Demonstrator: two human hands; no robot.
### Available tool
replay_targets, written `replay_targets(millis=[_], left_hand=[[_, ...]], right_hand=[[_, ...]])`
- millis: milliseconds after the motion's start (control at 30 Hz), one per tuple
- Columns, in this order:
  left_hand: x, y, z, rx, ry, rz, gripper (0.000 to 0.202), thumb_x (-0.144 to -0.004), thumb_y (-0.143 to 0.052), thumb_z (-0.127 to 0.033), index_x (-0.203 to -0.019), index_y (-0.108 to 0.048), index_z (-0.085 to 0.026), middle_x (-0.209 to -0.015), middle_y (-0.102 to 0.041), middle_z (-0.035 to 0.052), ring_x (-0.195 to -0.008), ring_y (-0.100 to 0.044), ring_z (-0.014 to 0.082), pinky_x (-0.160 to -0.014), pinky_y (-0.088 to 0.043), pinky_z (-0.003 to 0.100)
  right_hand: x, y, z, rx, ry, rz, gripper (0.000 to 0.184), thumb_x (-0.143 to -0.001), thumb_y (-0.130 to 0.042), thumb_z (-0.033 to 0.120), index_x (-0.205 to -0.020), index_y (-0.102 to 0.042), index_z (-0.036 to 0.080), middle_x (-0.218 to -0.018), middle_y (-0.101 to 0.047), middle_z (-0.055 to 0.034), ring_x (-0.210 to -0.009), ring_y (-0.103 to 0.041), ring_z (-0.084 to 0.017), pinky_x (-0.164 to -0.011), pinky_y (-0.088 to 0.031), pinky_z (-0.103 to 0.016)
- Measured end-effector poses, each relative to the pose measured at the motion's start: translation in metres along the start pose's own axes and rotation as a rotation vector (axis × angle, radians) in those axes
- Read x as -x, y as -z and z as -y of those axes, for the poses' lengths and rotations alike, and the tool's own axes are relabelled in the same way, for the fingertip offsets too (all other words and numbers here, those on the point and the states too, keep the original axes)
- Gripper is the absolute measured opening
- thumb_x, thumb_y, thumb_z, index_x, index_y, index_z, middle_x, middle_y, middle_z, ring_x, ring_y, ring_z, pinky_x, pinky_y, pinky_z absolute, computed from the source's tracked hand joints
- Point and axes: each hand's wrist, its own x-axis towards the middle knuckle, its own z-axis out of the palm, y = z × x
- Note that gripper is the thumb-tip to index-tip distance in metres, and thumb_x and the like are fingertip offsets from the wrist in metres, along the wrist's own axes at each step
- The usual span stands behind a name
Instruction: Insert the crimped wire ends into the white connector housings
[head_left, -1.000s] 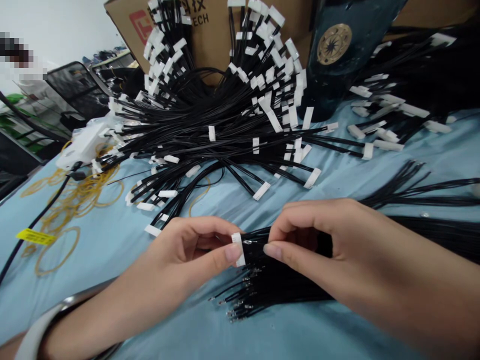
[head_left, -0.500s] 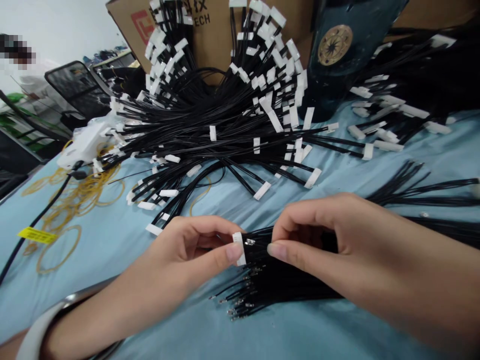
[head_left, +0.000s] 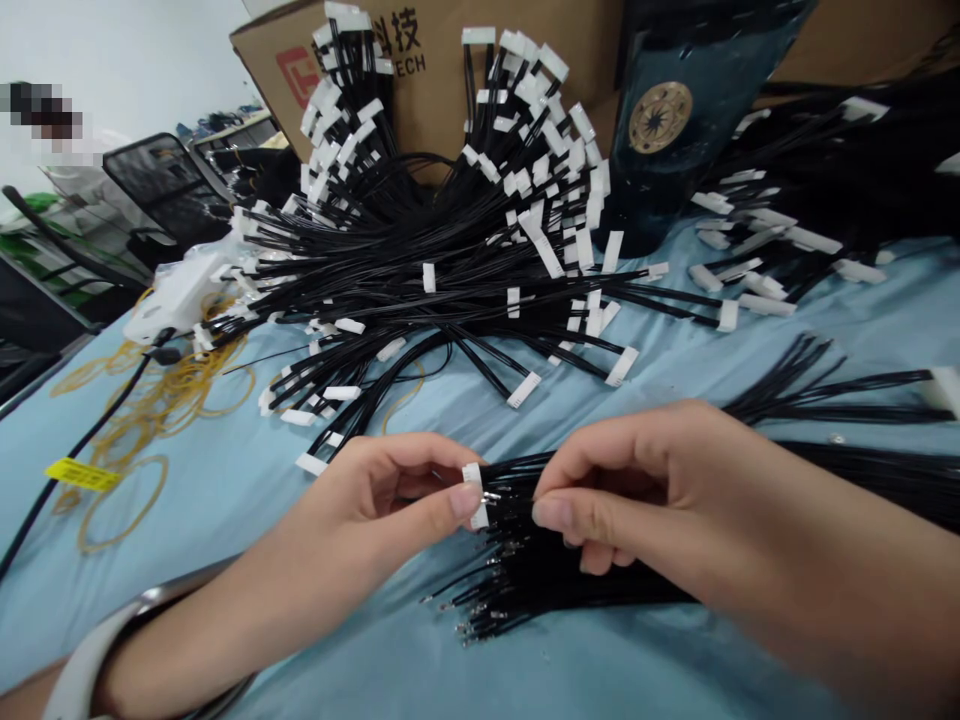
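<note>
My left hand [head_left: 375, 500] pinches a small white multi-pin connector [head_left: 473, 495] between thumb and forefinger. My right hand [head_left: 645, 490] pinches black wires from a loose bundle [head_left: 540, 570] just beside it. A crimped metal terminal [head_left: 491, 496] on one wire sits right at the connector's open side, with only a tiny gap, if any. The bundle's other terminals fan out below my hands, and its wires run off right under my right forearm. Behind them, a large fanned pile of black wire harnesses [head_left: 420, 270] with white connectors lies on light blue cloth [head_left: 247, 560].
A cardboard box [head_left: 420, 90] and a dark blue cylinder with a gold emblem [head_left: 660, 120] stand behind the pile. More harnesses [head_left: 780, 230] lie to the right. Yellow rubber bands [head_left: 150, 410], a white plastic-wrapped item [head_left: 176, 300] and a black cable [head_left: 82, 440] with a yellow tag lie left.
A metal terminal has come into view at my fingertips and moved close to the white connector. My right hand has shifted slightly left, and the camera view has tilted a little.
</note>
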Motion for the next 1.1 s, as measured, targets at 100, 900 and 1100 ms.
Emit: replay_targets(millis=[100, 900, 1100], left_hand=[[0.0006, 0.0000, -0.0005, 0.002, -0.009, 0.003, 0.004, -0.076, -0.079, -0.022, -0.079, -0.076, -0.022, -0.069, -0.075, -0.0040, -0.065, -0.063, 0.0127, -0.059, -0.048, 0.019], [-0.0009, -0.0030, -0.0027, 0.025, -0.007, 0.047, 0.003, -0.079, -0.074, -0.019, -0.080, -0.076, -0.021, -0.069, -0.075, -0.0060, -0.066, -0.061, 0.0100, -0.062, -0.049, 0.015], [0.0005, -0.0027, -0.0019, 0.007, -0.015, 0.047, 0.003, -0.079, -0.073, -0.018, -0.081, -0.075, -0.020, -0.069, -0.075, -0.0059, -0.066, -0.061, 0.0102, -0.062, -0.049, 0.015]], right_hand=[[0.0008, 0.0006, 0.0023, 0.084, 0.005, -0.025, 0.022, -0.082, -0.057, 0.029, -0.064, -0.067, 0.023, -0.053, -0.062, 0.0032, -0.049, -0.057, -0.011, -0.043, -0.039, -0.019], [0.0010, 0.0066, 0.0038, 0.342, 0.102, 0.062, 0.033, -0.087, -0.047, 0.031, -0.056, -0.055, 0.023, -0.046, -0.049, 0.0040, -0.040, -0.038, -0.009, -0.031, -0.023, -0.019], [0.0002, 0.0074, 0.0023, 0.350, 0.118, 0.082, 0.034, -0.087, -0.045, 0.032, -0.055, -0.053, 0.023, -0.046, -0.049, 0.0035, -0.040, -0.038, -0.010, -0.031, -0.024, -0.020]])
